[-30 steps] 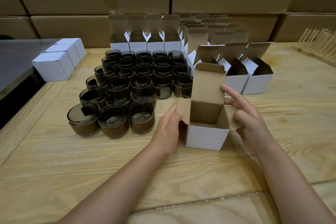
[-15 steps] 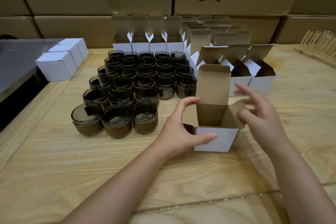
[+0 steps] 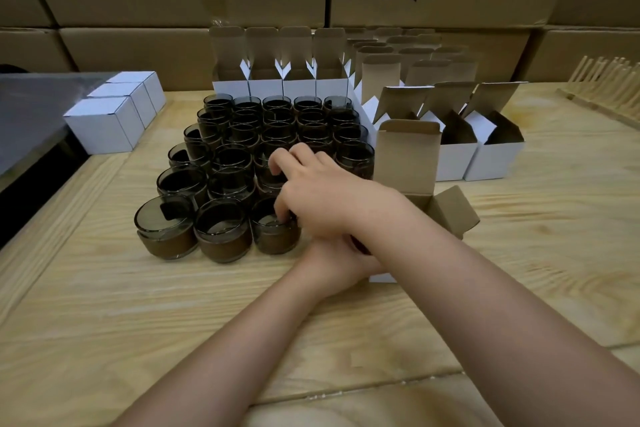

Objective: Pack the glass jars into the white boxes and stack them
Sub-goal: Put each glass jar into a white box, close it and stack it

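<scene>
A: Which step?
B: Fetching a jar: right hand (image 3: 322,191) pinches the rim of the jar (image 3: 273,237) just left of the open box (image 3: 407,156); left hand (image 3: 329,263) at the box, grip hidden, cannot tell.
A: Next?
B: Lift it into the box

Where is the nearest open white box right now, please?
In the head view, the open white box stands right of centre, just right of the glass jars, partly hidden by the right forearm.

glass jars (image 3: 221,236): dark, upright, clustered | white box (image 3: 407,156): open, beside jars
</scene>
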Tool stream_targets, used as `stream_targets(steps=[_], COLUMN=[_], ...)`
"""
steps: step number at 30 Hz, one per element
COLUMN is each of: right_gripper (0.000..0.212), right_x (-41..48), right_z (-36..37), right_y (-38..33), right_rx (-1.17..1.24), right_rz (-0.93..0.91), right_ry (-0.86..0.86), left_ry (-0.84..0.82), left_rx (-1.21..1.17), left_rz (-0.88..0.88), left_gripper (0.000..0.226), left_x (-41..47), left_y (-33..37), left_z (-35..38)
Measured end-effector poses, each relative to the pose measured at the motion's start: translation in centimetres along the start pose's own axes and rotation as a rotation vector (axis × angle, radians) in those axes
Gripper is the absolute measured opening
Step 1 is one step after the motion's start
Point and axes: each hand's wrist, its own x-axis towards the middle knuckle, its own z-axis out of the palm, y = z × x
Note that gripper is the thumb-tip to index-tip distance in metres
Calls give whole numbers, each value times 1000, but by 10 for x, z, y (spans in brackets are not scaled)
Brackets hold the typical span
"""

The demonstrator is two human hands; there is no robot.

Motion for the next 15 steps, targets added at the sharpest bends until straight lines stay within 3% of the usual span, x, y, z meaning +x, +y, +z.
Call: stream_targets(steps=[3, 6, 10, 13, 15], right_gripper=[17, 17, 9, 5, 15], right_x=[4, 4, -7, -23, -36], right_z=[3, 6, -8, -33, -52], right_y=[4, 7, 9, 24, 35], right_rx=[34, 115, 390, 445, 484], right_rz=[-45, -61, -13, 33, 89], right_ry=[-20, -68, -16, 38, 14], left_ry=[3, -32, 73, 187, 193], left_rx=[-34, -77, -210, -299, -331], left_rz=[-33, -91, -105, -34, 11], left_gripper=[81, 83, 48, 60, 67], left_x=[0, -2, -6, -7, -8], left_y=[-2, -1, 1, 4, 7], left_z=[0, 2, 4, 1, -2])
